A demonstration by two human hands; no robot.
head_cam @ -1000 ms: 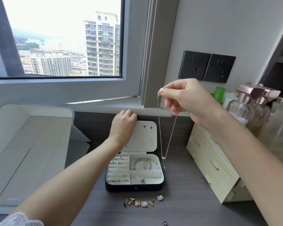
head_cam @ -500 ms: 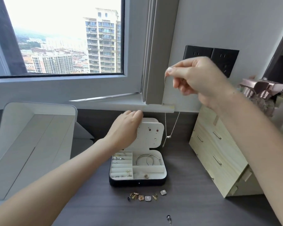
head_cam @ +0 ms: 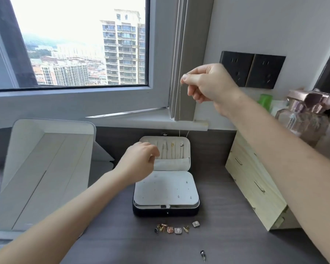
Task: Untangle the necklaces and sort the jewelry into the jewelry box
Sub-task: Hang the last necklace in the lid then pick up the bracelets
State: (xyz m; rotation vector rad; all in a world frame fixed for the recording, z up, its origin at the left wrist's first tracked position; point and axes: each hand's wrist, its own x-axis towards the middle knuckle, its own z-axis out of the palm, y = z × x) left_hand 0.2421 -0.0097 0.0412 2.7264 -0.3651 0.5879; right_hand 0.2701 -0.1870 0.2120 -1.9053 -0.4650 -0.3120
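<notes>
**Holding one chain high above the open box**

The right hand (head_cam: 208, 82) is raised to socket height with the forearm sloping up from the lower right. Its thumb and forefinger pinch the top of a necklace (head_cam: 180, 103), and the other fingers curl under. The left hand (head_cam: 141, 159) reaches in from the lower left and hovers at the left part of the lid (head_cam: 179, 164). Its fingers are loosely curled and nothing shows in them.

There is one box (head_cam: 166, 210) on the desk (head_cam: 227, 235), just in front of both hands. Its lid stands upright at the back. At least three chains (head_cam: 172, 149) hang in the lid above a pocket. One white panel (head_cam: 166, 189) lies flat over the tray and carries three studs among rows of tiny holes. A row of at least six small earrings (head_cam: 176, 228) lies just in front of the box. A single stud (head_cam: 202, 253) lies apart, nearer the camera.

The held necklace is very thin and pale gold. It hangs straight down in a narrow loop from the fingertips, and its lower end drops behind the lid's top edge, where it is hidden. The box has a dark shell and a white lining.

A mirror (head_cam: 46, 168) leans at the left and a wooden drawer chest (head_cam: 255, 187) stands at the right. Two sockets (head_cam: 252, 69) sit on the wall.
</notes>
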